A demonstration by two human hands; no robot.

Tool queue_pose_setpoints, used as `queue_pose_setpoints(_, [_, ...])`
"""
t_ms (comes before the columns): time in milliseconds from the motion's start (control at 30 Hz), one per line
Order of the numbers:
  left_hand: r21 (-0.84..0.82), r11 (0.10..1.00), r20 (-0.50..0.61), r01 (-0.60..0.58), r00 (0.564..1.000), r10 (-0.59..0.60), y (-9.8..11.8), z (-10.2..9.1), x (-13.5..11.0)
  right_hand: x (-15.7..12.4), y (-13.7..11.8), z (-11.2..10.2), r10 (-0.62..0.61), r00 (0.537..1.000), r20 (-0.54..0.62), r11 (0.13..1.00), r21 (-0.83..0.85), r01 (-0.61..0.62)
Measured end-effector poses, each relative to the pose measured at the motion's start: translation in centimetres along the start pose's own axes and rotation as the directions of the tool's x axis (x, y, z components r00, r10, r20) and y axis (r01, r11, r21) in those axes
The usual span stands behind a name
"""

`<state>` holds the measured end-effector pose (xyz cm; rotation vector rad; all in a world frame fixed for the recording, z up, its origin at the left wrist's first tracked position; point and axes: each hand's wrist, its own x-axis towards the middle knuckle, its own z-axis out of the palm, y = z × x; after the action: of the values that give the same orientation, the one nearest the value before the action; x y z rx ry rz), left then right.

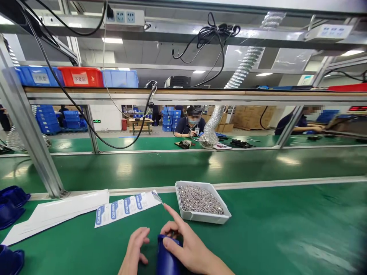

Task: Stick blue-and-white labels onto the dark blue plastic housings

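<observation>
My right hand (186, 242) grips a dark blue plastic part (168, 259) with a rounded body, thumb on its top edge. Its index finger stretches forward, the tip touching a lifted, curled corner at the right end of a label strip (126, 208). Blue-and-white printed labels run along that strip, which lies on the green table. Just left of the blue part is my left hand (136, 246), fingers apart and holding nothing. The lower end of the part is cut off by the frame.
A white tray (226, 218) of small metal pieces stands beyond my right hand. White paper sheets (69, 206) and several blue plastic parts (11, 206) lie at left. A metal post (37, 114) rises there. Across the bench sits a person (189, 124) near a flexible duct (213, 124).
</observation>
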<state>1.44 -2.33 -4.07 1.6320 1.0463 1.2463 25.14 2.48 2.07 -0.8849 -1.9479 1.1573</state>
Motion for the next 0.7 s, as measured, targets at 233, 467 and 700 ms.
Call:
queue_pose_setpoints(233, [-0.059,0.998,0.123,0.010,0.992,-0.003,-0.5,1.0,0.2,0.1,-0.7,1.6,-0.067,0.997,-0.024,0.948,0.310,0.071])
queue_pose_setpoints(467, [-0.002,0.999,0.060,-0.042,0.997,0.042,0.7,-0.2,-0.6,-0.1,-0.2,1.0,-0.171,0.834,-0.525,0.985,-0.072,0.156])
queue_pose_setpoints(700, [-0.076,0.987,-0.016,-0.145,0.989,0.144,0.1,-0.6,-0.2,-0.1,-1.8,0.2,-0.414,0.694,-0.588,0.904,-0.354,0.239])
